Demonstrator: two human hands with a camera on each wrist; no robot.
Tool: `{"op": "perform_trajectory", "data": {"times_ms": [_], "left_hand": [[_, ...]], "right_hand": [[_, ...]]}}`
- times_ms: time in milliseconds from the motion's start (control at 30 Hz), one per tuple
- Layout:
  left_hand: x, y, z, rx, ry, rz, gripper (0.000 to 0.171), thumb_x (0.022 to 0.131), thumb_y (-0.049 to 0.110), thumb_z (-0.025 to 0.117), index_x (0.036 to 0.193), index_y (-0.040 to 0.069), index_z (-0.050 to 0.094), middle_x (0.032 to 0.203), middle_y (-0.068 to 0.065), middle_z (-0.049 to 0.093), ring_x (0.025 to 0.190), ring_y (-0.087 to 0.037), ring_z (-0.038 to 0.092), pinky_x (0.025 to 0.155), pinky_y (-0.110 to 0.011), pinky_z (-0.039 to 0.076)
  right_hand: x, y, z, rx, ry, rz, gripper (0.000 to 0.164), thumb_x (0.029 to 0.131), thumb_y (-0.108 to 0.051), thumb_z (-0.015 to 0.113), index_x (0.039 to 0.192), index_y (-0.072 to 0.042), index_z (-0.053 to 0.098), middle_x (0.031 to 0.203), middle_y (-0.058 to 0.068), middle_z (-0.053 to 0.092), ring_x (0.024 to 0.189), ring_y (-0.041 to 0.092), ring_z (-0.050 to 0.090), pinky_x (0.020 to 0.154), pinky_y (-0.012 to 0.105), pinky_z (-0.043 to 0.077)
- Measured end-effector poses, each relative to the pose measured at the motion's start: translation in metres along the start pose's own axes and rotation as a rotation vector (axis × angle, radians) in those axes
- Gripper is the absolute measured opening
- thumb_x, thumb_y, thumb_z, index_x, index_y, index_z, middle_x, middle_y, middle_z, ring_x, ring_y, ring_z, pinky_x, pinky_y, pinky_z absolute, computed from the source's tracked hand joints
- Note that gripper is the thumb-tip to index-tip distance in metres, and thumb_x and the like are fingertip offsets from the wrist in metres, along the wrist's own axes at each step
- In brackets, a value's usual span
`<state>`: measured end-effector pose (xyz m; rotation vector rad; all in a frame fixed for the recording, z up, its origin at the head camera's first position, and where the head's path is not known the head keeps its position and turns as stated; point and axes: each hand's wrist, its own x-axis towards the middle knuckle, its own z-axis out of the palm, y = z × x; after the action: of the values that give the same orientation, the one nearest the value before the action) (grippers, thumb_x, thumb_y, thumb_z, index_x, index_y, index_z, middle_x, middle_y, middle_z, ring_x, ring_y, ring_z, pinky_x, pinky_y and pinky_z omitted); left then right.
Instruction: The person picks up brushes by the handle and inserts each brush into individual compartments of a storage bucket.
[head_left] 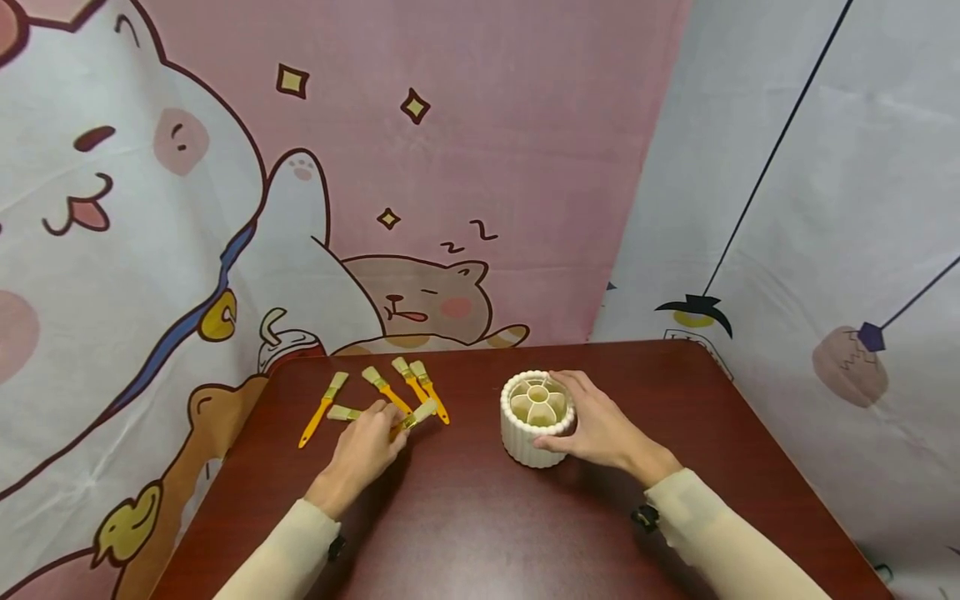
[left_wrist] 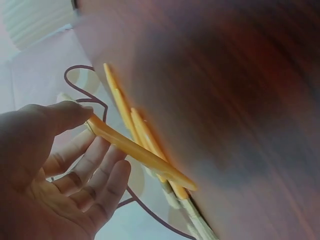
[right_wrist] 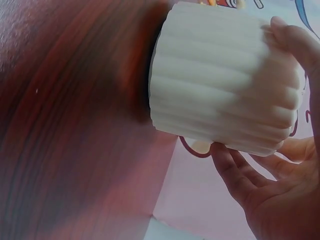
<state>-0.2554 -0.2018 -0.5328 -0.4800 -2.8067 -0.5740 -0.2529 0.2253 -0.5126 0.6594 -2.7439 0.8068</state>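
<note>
My left hand (head_left: 366,450) pinches a yellow-handled paintbrush (left_wrist: 142,155) between thumb and fingers, its pale bristles pointing up and to the right in the head view. Another brush (head_left: 343,412) lies partly hidden behind that hand. Several more brushes lie just beyond: one brush (head_left: 381,385), and a pair whose right-hand brush (head_left: 431,392) almost touches its neighbour. My right hand (head_left: 600,425) grips a cream, ribbed round holder (right_wrist: 220,80) from its right side, thumb in front and fingers behind. Petal-shaped compartments around a central ring show inside the upright holder; no brush is visible in them.
A separate brush (head_left: 324,410) lies at the far left of the dark red-brown table (head_left: 480,525). Behind the table's back edge hangs a pink cloth (head_left: 555,167) with cartoon cats, and a pale cloth (head_left: 787,208) hangs to the right.
</note>
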Motion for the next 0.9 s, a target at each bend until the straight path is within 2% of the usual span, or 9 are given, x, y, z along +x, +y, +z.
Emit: {"op": "perform_trajectory", "data": {"times_ms": [100,200,333,433,600,767,900], "left_hand": [[0.004,0.008,-0.002,-0.021,-0.004,-0.037,0.025,0.099,0.015,0.094,0.117,0.002,0.082,0.109,-0.014,0.078,0.072,-0.015,0.060,0.064,-0.034,0.059],[0.008,0.016,-0.006,-0.058,0.022,-0.054,0.024,0.101,0.017,0.093,0.119,0.006,0.083,0.112,-0.012,0.080,0.078,-0.016,0.066,0.068,-0.033,0.060],[0.012,0.024,-0.010,-0.139,0.082,-0.038,0.026,0.100,0.015,0.093,0.121,0.006,0.081,0.113,-0.013,0.081,0.092,-0.026,0.077,0.077,-0.037,0.066],[0.015,0.030,-0.013,-0.193,0.118,-0.017,0.028,0.100,0.012,0.093,0.122,0.004,0.080,0.114,-0.016,0.080,0.095,-0.032,0.080,0.079,-0.039,0.068],[0.019,0.043,-0.018,-0.254,0.169,-0.003,0.030,0.100,0.013,0.092,0.124,0.002,0.078,0.112,-0.016,0.079,0.096,-0.032,0.081,0.080,-0.039,0.070],[0.025,0.056,-0.022,-0.369,0.224,0.022,0.028,0.101,0.006,0.090,0.123,-0.001,0.075,0.110,-0.018,0.077,0.089,-0.028,0.081,0.077,-0.039,0.072],[0.028,0.065,-0.026,-0.450,0.243,0.020,0.027,0.102,0.005,0.088,0.124,0.000,0.074,0.113,-0.019,0.078,0.090,-0.030,0.085,0.078,-0.043,0.073]], "right_hand": [[0.001,-0.003,0.000,0.003,-0.007,-0.004,0.121,0.082,-0.069,0.101,0.171,-0.004,0.052,0.167,0.015,0.059,0.145,0.040,0.070,0.118,0.065,0.061],[0.001,-0.006,0.000,0.003,-0.019,0.002,0.122,0.081,-0.069,0.101,0.172,-0.005,0.051,0.168,0.014,0.057,0.147,0.039,0.069,0.119,0.065,0.060],[0.001,-0.008,0.001,0.005,-0.027,0.007,0.123,0.081,-0.069,0.101,0.173,-0.007,0.049,0.169,0.013,0.056,0.148,0.038,0.068,0.121,0.063,0.060],[0.002,-0.008,0.002,0.000,-0.022,0.002,0.122,0.081,-0.069,0.101,0.173,-0.007,0.049,0.169,0.014,0.056,0.148,0.038,0.068,0.120,0.063,0.060],[0.003,-0.009,0.002,-0.006,-0.014,-0.006,0.122,0.081,-0.069,0.101,0.172,-0.006,0.049,0.168,0.015,0.057,0.147,0.039,0.069,0.119,0.064,0.061],[0.002,-0.008,0.002,-0.011,-0.015,-0.002,0.122,0.081,-0.070,0.101,0.172,-0.007,0.049,0.168,0.015,0.056,0.148,0.039,0.068,0.120,0.064,0.060],[0.001,-0.008,0.004,-0.004,-0.019,0.003,0.123,0.081,-0.070,0.101,0.173,-0.006,0.049,0.169,0.014,0.056,0.149,0.039,0.067,0.120,0.064,0.060]]}}
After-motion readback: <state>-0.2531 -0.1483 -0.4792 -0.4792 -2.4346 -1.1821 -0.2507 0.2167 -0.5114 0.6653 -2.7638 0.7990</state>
